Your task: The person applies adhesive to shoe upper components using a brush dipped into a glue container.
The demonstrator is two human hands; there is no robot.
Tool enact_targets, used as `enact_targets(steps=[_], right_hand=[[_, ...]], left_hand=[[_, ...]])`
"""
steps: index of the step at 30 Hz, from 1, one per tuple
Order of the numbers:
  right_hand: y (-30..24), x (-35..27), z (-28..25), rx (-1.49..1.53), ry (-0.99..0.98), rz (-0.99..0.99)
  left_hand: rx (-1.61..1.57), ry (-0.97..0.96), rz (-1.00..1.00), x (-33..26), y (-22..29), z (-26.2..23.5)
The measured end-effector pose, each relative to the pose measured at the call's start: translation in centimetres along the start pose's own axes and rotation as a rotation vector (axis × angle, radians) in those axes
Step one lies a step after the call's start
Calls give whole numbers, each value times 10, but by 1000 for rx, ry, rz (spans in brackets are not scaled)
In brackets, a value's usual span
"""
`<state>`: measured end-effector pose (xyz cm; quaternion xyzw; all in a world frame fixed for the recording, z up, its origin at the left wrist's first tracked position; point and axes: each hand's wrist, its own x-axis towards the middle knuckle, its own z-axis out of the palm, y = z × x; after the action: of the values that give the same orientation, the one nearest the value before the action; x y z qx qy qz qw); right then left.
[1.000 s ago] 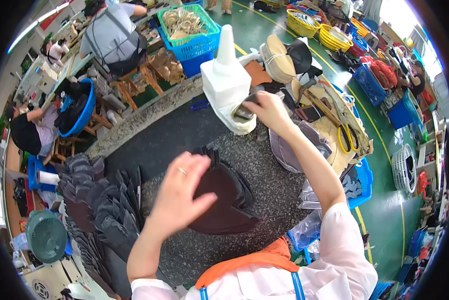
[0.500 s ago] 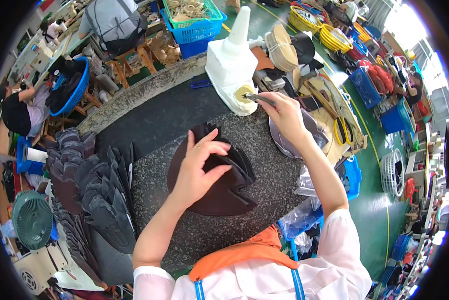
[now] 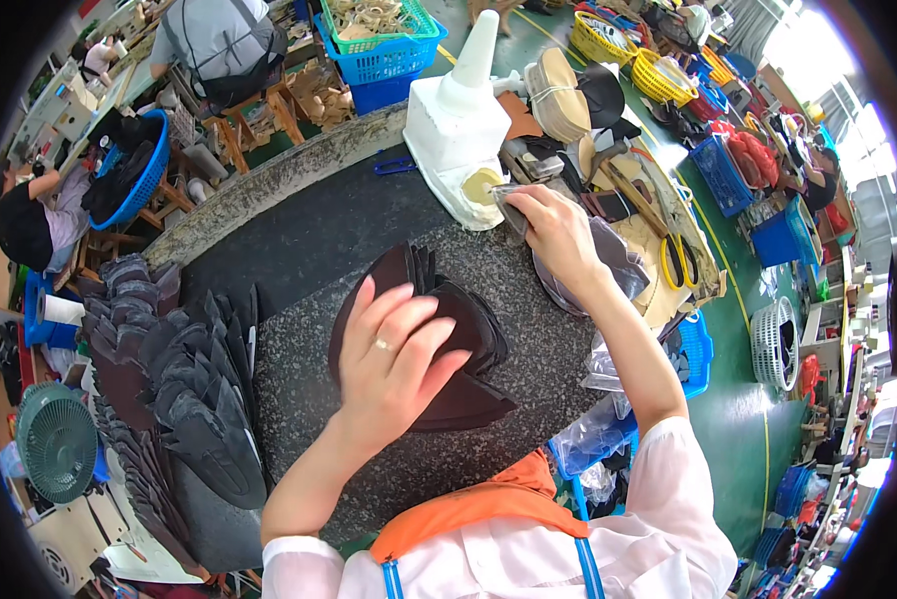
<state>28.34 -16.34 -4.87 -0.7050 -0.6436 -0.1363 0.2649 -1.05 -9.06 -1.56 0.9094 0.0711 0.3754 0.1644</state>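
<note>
My left hand (image 3: 389, 364), thumb and fingers apart, over a stack of dark brown pieces (image 3: 468, 405) on the speckled desk (image 3: 304, 429), my right hand (image 3: 560, 238) clamped on a flat grey tool (image 3: 513, 210) at the mouth of a white pot (image 3: 456, 128), a blue basket (image 3: 394, 64) beyond.

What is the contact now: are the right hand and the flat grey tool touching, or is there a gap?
Touching. The head view shows the right hand gripping the flat grey tool, its fingers against it without visible gap.
</note>
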Motion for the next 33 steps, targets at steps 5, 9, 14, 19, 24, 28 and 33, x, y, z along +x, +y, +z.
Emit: enact_targets(steps=[5, 9, 14, 19, 24, 28, 33], right_hand=[[-23, 0, -20, 201, 37, 497], [-59, 16, -70, 1075, -168, 792], [-119, 21, -75, 365, -462, -61], [-127, 13, -69, 67, -487, -506], [-132, -20, -95, 162, -540, -450], [-89, 35, -75, 278, -416, 73], [-128, 63, -81, 324, -602, 69]], left_hand=[[-29, -492, -194, -45, -1, -31], [-58, -514, -210, -47, -3, -28], [-104, -458, -158, -56, -18, -16], [-128, -380, -151, -60, -19, -12], [-139, -364, -166, -63, -21, -10], [-148, -365, -131, -58, -18, -10], [-155, -374, -192, -63, -15, -14]])
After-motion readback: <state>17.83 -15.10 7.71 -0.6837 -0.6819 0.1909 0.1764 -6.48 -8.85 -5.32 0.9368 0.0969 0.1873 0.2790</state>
